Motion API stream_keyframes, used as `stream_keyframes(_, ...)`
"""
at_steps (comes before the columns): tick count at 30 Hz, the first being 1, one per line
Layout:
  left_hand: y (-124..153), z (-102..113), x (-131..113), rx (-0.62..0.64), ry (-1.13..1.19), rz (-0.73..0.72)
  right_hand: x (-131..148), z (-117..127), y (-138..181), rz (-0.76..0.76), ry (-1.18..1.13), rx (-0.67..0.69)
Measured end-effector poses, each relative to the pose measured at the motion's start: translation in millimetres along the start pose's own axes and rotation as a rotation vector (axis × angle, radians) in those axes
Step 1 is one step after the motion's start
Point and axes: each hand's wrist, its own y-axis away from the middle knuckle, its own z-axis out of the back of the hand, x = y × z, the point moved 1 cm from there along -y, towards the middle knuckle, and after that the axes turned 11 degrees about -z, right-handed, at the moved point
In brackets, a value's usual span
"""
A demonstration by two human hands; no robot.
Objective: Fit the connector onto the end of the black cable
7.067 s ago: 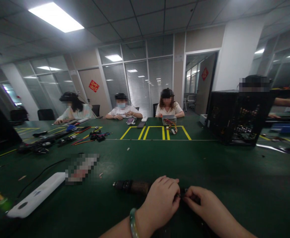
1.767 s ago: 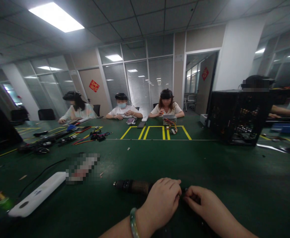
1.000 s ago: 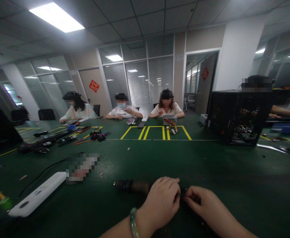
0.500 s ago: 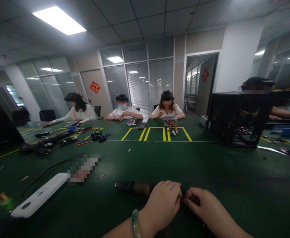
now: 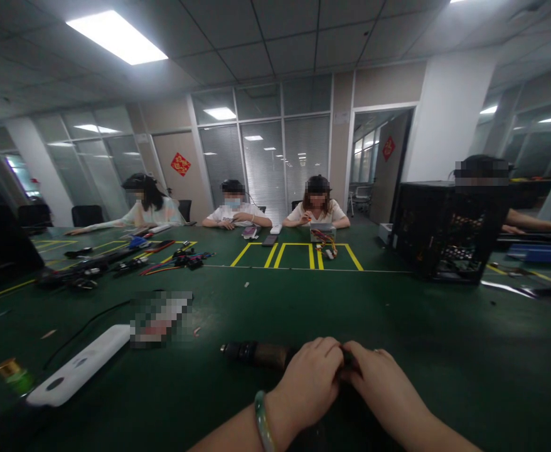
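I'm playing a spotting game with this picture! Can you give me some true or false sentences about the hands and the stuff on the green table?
1. The left hand and right hand meet over a dark tube-shaped tool. True.
2. A green bracelet is on the right wrist. False: it is on the left wrist.
3. A white flat device lies to the left of the hands on the green table. True.
4. The black mesh case stands on the left side of the table. False: it stands on the right side.
5. Yellow lines mark the table near the people sitting opposite. True.
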Motion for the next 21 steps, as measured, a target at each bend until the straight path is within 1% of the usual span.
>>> stream_keyframes(3,0,4,-3,-0.012,-0.006,0.012,10,5,-5,0.007,0.170,0.026)
stream_keyframes(6,1,5,-4,-0.024,0.006,0.005,18,10,-7,-0.009,0.270,0.072)
stream_keyframes(9,1,5,-4,-0.053,0.010,-0.003,20,11,-7,-0.032,0.304,0.077)
stream_keyframes(12,2,6,-4,-0.078,-0.017,-0.047,19,8,-9,-0.026,0.295,0.051)
stream_keyframes(14,3,8,-5,-0.072,-0.032,-0.084,14,6,-11,-0.031,0.270,0.040)
stream_keyframes(16,4,11,-7,-0.047,-0.026,-0.138,0,9,-15,-0.041,0.236,0.039)
stream_keyframes(17,4,13,-9,-0.029,-0.017,-0.175,-11,13,-17,-0.045,0.223,0.033)
stream_keyframes(18,5,15,-11,-0.013,-0.005,-0.211,-26,18,-18,-0.031,0.168,0.044)
stream_keyframes(19,5,17,-12,0.003,0.008,-0.243,-44,26,-18,-0.056,0.116,0.037)
stream_keyframes(21,5,21,-14,0.030,0.038,-0.283,-88,43,-12,-0.182,0.047,0.037)
